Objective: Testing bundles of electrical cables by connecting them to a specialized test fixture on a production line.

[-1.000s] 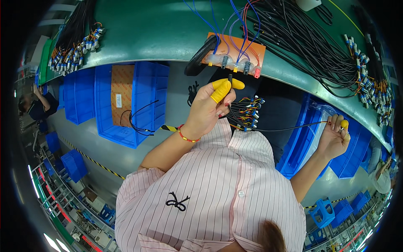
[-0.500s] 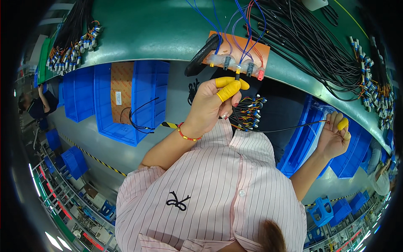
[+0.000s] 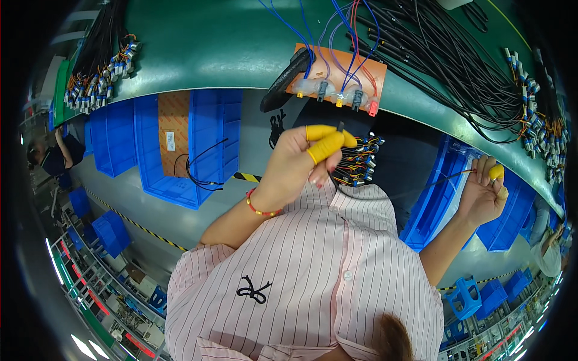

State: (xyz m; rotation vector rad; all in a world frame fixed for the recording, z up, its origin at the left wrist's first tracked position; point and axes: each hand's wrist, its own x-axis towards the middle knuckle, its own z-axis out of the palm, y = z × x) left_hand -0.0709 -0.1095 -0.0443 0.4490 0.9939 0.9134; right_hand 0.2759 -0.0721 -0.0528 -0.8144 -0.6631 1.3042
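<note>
Head view: left hand (image 3: 301,165) now lower

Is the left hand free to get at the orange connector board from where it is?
Probably yes: the left hand, pinching a black cable end, sits just below the orange board, with nothing between them.

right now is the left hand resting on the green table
No, the left hand is raised below the green table edge, pinching a black cable end.

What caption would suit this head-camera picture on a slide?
Left hand in yellow finger cots pinches a black cable end beside a connector bundle; right hand holds its far end.
</note>
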